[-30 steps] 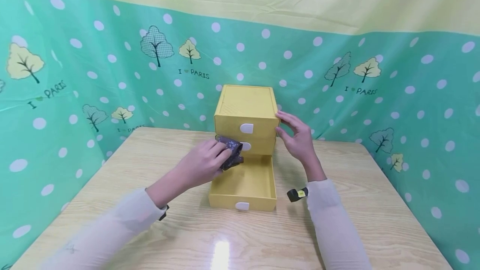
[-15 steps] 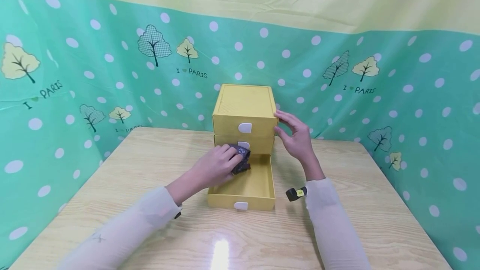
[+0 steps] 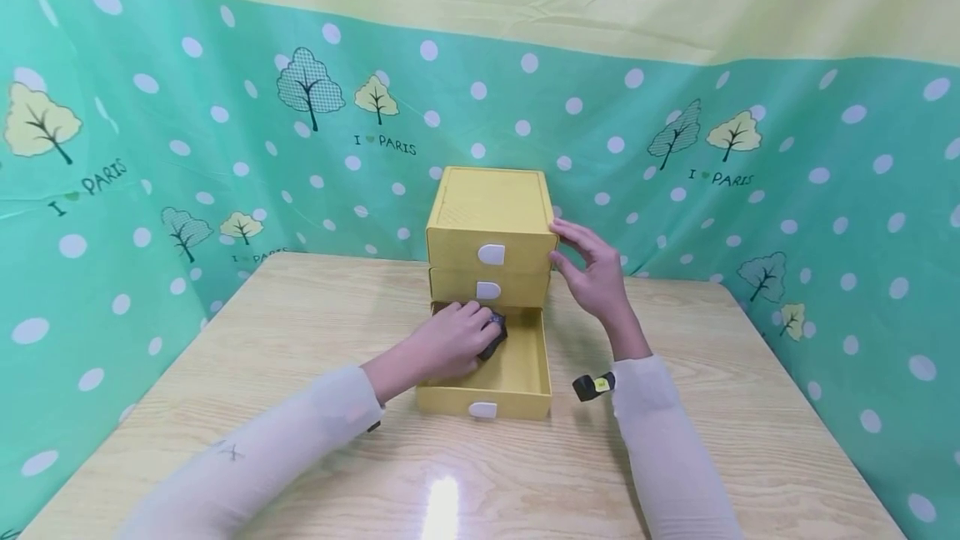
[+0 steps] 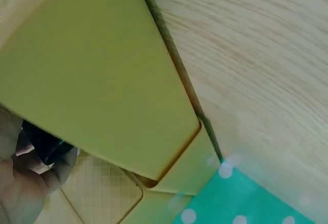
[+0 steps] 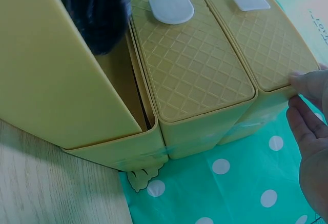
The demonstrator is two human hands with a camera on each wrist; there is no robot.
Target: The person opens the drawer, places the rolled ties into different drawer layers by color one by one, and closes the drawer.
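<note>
A yellow drawer unit (image 3: 491, 198) of three stacked drawers stands on the table, its bottom drawer (image 3: 525, 357) pulled out. Inside that drawer, towards its back left, my left hand (image 3: 447, 344) grips a dark, folded cloth-like item (image 3: 495, 340). The right wrist view shows this dark item (image 5: 97, 14) hanging over the drawer's interior, its surface soft and creased. Much of it is hidden behind my fingers. My right hand (image 3: 597, 277) rests against the right front edge of the top drawer, fairly straight fingers and thumb touching the corner.
White rounded tabs (image 3: 491, 254) mark the drawer fronts. The upper two drawers are closed. Behind the unit hangs a green dotted curtain (image 3: 480, 123) with printed trees. The wooden table (image 3: 315, 298) extends to both sides and in front.
My left hand has moved right and down with the dark item, from in front of the middle drawer into the pulled-out bottom drawer. The right hand stays at the unit's edge.
</note>
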